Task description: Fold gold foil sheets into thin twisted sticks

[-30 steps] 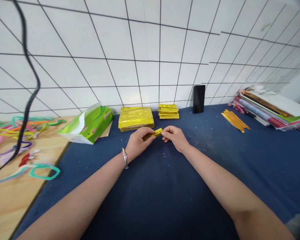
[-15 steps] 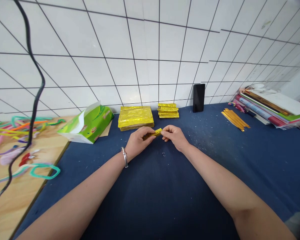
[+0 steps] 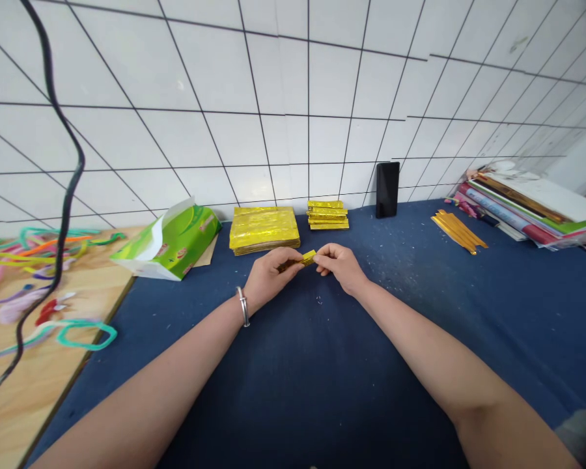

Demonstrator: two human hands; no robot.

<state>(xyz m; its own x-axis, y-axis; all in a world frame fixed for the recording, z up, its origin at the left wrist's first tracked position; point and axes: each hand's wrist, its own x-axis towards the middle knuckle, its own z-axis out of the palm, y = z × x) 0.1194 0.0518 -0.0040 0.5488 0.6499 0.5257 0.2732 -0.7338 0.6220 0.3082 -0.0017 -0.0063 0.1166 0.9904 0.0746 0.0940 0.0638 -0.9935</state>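
Observation:
Between my two hands is a narrow folded strip of gold foil paper [image 3: 308, 257], tilted up toward the right. My left hand [image 3: 272, 272], with a silver bangle [image 3: 243, 306] at the wrist, is closed on the strip's left part and covers much of it. Thumb and fingers of my right hand [image 3: 340, 265] pinch its right end. Just behind my left hand lies a thick stack of gold foil paper [image 3: 264, 228]. Several folded gold strips [image 3: 327, 215] are piled to the right of that stack.
A green tissue pack [image 3: 185, 241] lies left of the stack, near a wooden board [image 3: 102, 286] with colourful pipe cleaners. A black phone [image 3: 387, 189] leans on the tiled wall. Flat gold strips [image 3: 459, 231] and piled books [image 3: 522, 212] lie right. A black cable [image 3: 73, 176] hangs at left.
Almost nothing differs. Both hands keep their hold on the gold strip in the same place, and the whole view has shifted very slightly.

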